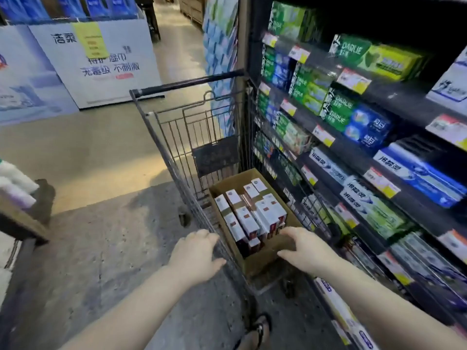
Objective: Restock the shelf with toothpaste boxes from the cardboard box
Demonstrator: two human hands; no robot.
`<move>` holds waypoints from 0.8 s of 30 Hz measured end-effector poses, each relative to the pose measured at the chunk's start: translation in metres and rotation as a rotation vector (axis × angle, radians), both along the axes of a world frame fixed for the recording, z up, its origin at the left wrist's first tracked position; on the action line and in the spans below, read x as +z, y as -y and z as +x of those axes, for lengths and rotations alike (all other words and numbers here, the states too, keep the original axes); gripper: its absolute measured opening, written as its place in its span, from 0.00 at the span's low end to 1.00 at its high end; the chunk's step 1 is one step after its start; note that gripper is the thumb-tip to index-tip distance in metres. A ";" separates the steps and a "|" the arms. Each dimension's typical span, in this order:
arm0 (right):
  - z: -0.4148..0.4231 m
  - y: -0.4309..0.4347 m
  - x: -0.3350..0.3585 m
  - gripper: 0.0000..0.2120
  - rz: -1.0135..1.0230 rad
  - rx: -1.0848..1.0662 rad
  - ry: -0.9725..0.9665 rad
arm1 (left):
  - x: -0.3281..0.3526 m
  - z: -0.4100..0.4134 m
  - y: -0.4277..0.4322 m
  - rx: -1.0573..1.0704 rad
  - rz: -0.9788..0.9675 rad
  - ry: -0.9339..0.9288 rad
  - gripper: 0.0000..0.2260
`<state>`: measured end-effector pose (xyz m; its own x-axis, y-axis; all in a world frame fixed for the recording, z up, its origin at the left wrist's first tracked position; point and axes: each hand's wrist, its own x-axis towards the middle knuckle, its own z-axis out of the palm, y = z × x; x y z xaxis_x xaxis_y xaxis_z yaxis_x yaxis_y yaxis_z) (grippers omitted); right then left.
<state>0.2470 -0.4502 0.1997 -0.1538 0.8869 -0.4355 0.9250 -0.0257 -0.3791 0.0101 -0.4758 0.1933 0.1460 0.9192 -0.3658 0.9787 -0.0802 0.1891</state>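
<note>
Both bare arms reach forward from the bottom of the view. Left hand [195, 256] is spread, fingers loose, resting on the near left rim of the cart [177, 157], not gripping anything as far as I can see. Right hand [304, 251] is also spread and empty, fingers splayed over the near right edge of the cardboard box [255, 261], thumb pointing in toward it. Can't tell if it's actually touching the cardboard or just above it.

That box sits open in the cart's basket, at the near end, and it's packed with white-and-dark-red toothpaste boxes [249, 215] standing on end, with some free room at the near side.

Cart is parked right up against the shelf [353, 152] on the right, which has rows of green, blue and white toothpaste packs with yellow price tags along the edges. Floor [101, 248] on the left is grey concrete. A sandalled foot [260, 329] shows just below the cart.
</note>
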 end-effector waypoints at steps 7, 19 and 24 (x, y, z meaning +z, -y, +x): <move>0.002 -0.105 -0.059 0.23 -0.168 -0.079 -0.024 | -0.038 0.009 -0.106 -0.121 -0.078 -0.119 0.26; -0.025 -0.204 -0.170 0.31 -0.321 -0.215 -0.057 | -0.120 0.000 -0.282 -0.296 -0.152 -0.071 0.28; -0.053 -0.216 -0.219 0.34 -0.337 -0.370 -0.134 | -0.155 -0.010 -0.342 -0.363 -0.194 -0.018 0.30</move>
